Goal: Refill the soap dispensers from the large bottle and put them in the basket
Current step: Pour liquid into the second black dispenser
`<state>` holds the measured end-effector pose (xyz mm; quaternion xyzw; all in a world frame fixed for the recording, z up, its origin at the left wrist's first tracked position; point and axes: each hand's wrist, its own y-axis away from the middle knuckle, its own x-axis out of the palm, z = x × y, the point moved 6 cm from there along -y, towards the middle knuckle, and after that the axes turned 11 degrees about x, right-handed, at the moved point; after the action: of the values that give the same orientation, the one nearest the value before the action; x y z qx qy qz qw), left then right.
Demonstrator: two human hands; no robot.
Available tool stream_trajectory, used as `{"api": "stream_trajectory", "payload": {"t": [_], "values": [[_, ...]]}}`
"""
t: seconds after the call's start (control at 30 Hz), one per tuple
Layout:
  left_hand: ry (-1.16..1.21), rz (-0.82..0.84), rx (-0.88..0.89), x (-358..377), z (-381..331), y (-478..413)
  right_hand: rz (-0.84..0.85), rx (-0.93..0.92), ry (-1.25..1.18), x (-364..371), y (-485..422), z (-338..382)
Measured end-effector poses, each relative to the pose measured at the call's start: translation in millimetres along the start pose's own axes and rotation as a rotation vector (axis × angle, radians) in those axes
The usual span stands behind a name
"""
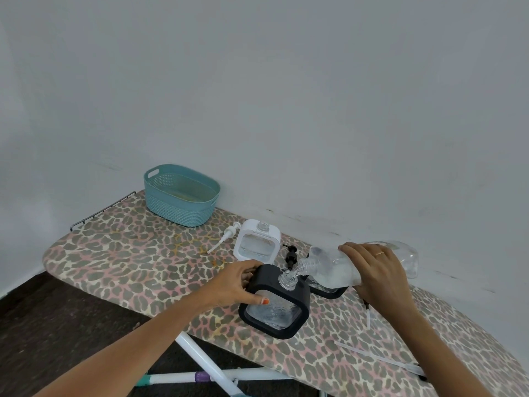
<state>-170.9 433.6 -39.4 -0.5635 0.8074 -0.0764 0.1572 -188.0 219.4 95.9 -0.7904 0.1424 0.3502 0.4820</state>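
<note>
My right hand (375, 270) grips the large clear plastic bottle (326, 266), tipped onto the black-framed square clear dispenser (300, 299) at five o'clock from the teal plastic basket (183, 207). My left hand (234, 285) clasps its frame. I'd pour slowly, mouths aligned.

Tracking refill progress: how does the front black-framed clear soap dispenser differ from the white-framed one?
The front black-framed dispenser is gripped by the left hand; the white-framed dispenser stands untouched. The black one takes liquid from the large clear bottle tilted in the right hand; the white one gets none. Both necks are open, pumps off.
</note>
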Motion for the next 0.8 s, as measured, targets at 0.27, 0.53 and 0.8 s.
{"api": "stream_trajectory", "payload": {"t": [0.27, 0.53, 0.8], "values": [[0.005, 0.001, -0.002, 1.9, -2.3, 1.3, -0.011, -0.007, 0.002, -3.9, 0.1, 0.0], [0.010, 0.001, 0.003, 1.4, -4.7, 0.3, 0.003, -0.010, 0.004, -4.3, 0.0, -0.4], [0.004, 0.001, 0.004, 2.1, -5.3, 1.1, 0.000, -0.014, 0.006, -3.7, -0.5, -1.1]]}}
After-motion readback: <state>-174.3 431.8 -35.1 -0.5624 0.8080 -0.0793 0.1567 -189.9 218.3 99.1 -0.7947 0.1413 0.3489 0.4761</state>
